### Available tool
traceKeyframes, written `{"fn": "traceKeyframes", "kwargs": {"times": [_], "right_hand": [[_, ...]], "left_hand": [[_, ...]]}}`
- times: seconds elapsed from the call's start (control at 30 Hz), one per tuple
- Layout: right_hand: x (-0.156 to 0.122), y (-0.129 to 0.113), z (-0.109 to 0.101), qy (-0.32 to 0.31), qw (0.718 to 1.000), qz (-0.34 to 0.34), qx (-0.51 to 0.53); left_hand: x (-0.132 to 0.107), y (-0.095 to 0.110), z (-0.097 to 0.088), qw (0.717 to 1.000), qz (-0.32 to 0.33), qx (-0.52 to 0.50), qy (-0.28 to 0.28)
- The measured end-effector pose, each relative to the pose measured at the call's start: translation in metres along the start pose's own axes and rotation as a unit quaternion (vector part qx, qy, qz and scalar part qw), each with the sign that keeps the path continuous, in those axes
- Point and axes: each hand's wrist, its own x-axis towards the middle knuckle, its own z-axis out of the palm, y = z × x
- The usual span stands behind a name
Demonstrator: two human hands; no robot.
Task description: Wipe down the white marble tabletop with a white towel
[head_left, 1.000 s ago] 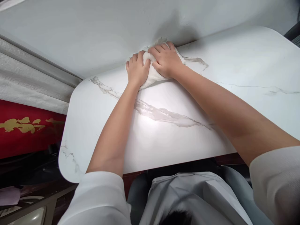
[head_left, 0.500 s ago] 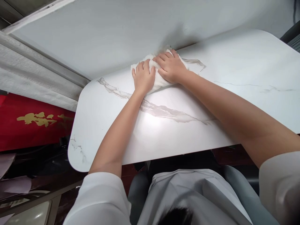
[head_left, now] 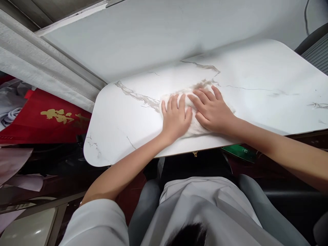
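Observation:
A white cloth (head_left: 192, 127) lies bunched on the white marble tabletop (head_left: 256, 85), near its front edge. My left hand (head_left: 175, 118) presses flat on the cloth's left part, fingers stretched out and slightly apart. My right hand (head_left: 211, 109) lies flat on the cloth's right part, fingers extended toward the left. The two hands touch each other over the cloth and cover most of it.
A pale wall (head_left: 153, 34) borders the table's far side. A grey curtain (head_left: 38, 68) hangs at the left, with a red cloth with gold print (head_left: 51, 119) below it. A dark chair back (head_left: 315, 48) stands at the far right. My lap is below the table edge.
Both hands have slid the cloth from the table's far edge by the wall toward the near edge. The fingers have flattened out on the cloth.

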Motion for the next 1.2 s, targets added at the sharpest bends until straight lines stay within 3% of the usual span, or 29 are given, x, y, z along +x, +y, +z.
{"fn": "traceKeyframes", "kwargs": {"times": [0.13, 0.23, 0.47, 0.63, 0.97, 1.2], "right_hand": [[-0.042, -0.01, -0.012, 0.01, 1.0, 0.012, 0.018], [-0.062, -0.014, -0.021, 0.016, 0.999, 0.03, 0.03], [-0.061, -0.004, -0.025, 0.005, 0.998, 0.055, 0.029], [-0.028, 0.021, -0.016, 0.005, 0.998, 0.064, 0.016], [0.079, 0.107, 0.027, 0.005, 0.992, 0.124, 0.034], [0.121, 0.138, 0.037, 0.011, 0.992, 0.127, 0.019]], "left_hand": [[-0.031, 0.021, -0.001, 0.999, 0.038, -0.002, -0.002], [-0.041, 0.032, 0.0, 0.998, 0.059, -0.013, -0.001], [-0.03, 0.042, 0.004, 0.997, 0.067, -0.023, -0.008], [0.012, 0.036, 0.011, 0.998, 0.041, -0.049, -0.02], [0.146, 0.014, 0.033, 0.993, -0.004, -0.115, -0.001], [0.201, 0.002, 0.045, 0.991, -0.017, -0.132, 0.023]]}}
